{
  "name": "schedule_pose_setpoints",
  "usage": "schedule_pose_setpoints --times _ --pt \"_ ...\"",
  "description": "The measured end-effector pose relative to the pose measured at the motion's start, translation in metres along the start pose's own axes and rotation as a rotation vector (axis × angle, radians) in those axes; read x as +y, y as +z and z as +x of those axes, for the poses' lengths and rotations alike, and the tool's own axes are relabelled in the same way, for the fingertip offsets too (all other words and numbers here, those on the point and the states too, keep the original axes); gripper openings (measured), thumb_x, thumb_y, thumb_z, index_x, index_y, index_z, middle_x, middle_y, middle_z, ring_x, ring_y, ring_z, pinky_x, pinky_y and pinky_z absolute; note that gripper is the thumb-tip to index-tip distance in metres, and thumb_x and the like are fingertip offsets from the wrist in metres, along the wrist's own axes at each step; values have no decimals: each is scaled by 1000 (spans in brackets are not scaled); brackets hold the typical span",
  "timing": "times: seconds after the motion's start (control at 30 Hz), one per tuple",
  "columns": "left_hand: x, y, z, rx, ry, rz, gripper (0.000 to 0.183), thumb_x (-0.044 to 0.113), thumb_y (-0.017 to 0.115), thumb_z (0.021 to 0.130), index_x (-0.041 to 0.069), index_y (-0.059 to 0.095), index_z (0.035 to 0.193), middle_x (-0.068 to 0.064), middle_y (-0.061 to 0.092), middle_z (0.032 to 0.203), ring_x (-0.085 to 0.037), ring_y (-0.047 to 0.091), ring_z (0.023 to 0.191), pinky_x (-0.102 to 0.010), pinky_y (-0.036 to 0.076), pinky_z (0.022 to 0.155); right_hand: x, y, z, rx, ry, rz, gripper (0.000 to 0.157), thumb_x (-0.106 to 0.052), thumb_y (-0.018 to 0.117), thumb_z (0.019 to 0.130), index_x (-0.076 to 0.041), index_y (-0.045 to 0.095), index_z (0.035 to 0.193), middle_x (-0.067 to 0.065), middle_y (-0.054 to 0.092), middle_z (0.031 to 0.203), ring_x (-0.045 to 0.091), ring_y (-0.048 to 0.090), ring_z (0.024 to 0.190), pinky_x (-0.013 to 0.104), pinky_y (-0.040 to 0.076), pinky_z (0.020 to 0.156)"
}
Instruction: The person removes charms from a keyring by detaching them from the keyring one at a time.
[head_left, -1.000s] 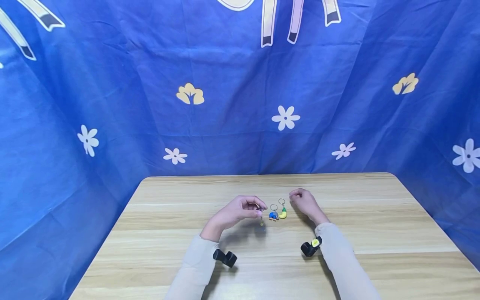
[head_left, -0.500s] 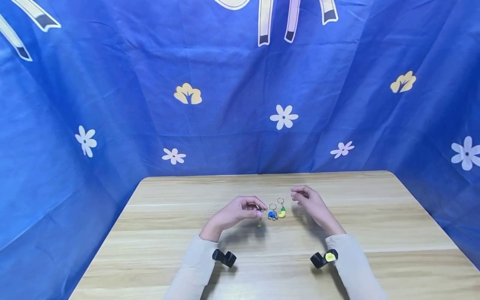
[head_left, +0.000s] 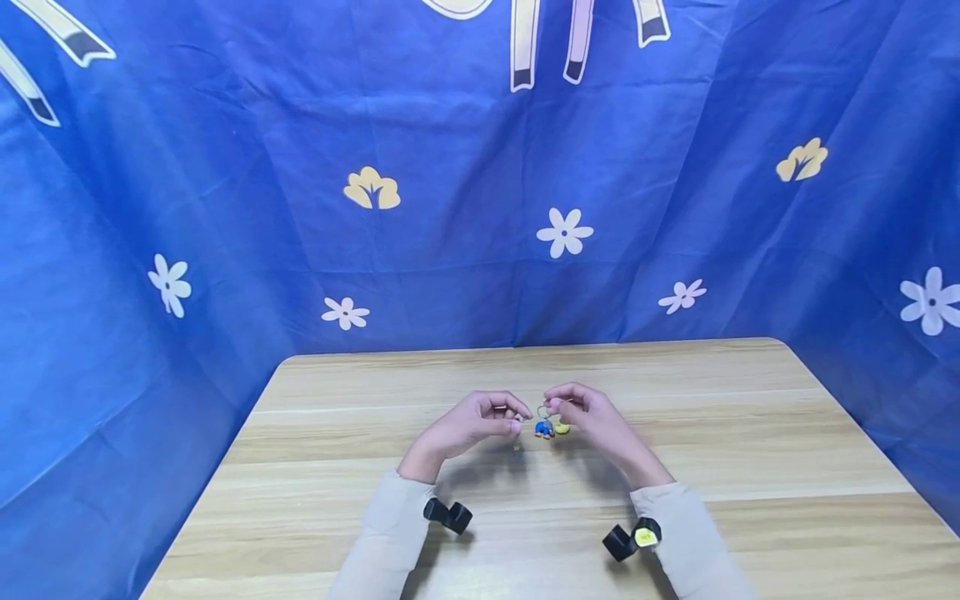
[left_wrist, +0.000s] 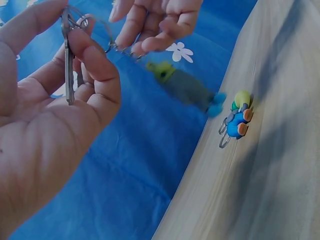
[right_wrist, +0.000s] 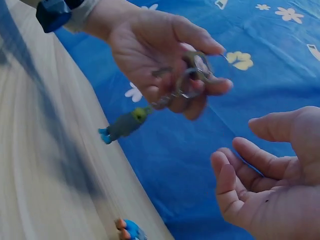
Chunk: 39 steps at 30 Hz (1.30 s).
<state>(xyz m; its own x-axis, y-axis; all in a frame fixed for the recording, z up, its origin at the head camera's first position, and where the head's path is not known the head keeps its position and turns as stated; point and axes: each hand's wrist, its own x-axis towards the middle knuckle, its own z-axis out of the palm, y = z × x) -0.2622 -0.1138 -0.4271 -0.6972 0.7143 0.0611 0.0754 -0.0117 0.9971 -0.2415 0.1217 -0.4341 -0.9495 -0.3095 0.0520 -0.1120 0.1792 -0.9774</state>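
In the head view, my left hand (head_left: 468, 425) is raised above the table, pinching a key ring between thumb and fingers. A key (left_wrist: 69, 65) shows at its fingers in the left wrist view. From the ring hangs a keychain figure (left_wrist: 187, 90) with a grey body, yellow-green head and blue feet, slightly blurred. My right hand (head_left: 596, 421) hovers just right of it, fingers loosely bent, holding nothing. Two more keychains lie on the table below the hands: a blue figure with orange feet (head_left: 543, 428) and a yellow one with a green top (left_wrist: 242, 99), partly hidden by the right hand in the head view.
The wooden table (head_left: 315, 500) has its far edge against a blue cloth (head_left: 450, 250) printed with flowers. Further blue cloth stands at both sides. A black camera (head_left: 450, 517) sits on each wrist.
My right hand first drew back and lifted slightly, then moved left toward my left hand, over the yellow keychain. The left hand has stayed nearly in place, still holding the key ring.
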Motion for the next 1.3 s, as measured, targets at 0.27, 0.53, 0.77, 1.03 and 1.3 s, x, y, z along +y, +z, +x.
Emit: schedule_pose_setpoints --times 0.27,0.53,0.77,1.03,1.3 --pt "-1 0 0 -15 22 -74 26 1 58 86 -10 58 110 5 67 96 -5 61 85 -18 49 75 -1 14 -1 -195 -12 29 37 -22 54 97 5 56 122 11 63 110 12 60 98 37 49 93" --pt "1 0 -1 -31 37 -108 21 3 59 87 3 60 108 6 68 93 -6 62 84 -18 50 75 -2 21 -4 -262 17 16 35 -23 54 96 3 57 119 20 61 117 15 58 104 38 46 97" --pt "-3 0 1 -42 66 -101 24 2 58 88 -5 58 110 4 68 94 -7 64 84 -20 51 76 -1 24 -5 -260 25 64 30 -23 56 96 3 59 111 10 65 110 15 60 102 52 43 100" --pt "-3 0 0 -22 63 -55 33 4 60 86 -16 53 111 6 68 89 -4 58 75 -16 43 62 -1 23 -6 -231 -21 95 25 -18 52 98 5 57 107 9 67 102 16 62 100 51 41 104" --pt "-3 -2 0 -6 68 -27 36 2 58 86 -17 49 116 5 65 90 -5 53 71 -17 39 57 -3 21 -6 -200 -21 143 22 -19 53 97 1 58 105 5 66 95 15 63 95 28 48 96"
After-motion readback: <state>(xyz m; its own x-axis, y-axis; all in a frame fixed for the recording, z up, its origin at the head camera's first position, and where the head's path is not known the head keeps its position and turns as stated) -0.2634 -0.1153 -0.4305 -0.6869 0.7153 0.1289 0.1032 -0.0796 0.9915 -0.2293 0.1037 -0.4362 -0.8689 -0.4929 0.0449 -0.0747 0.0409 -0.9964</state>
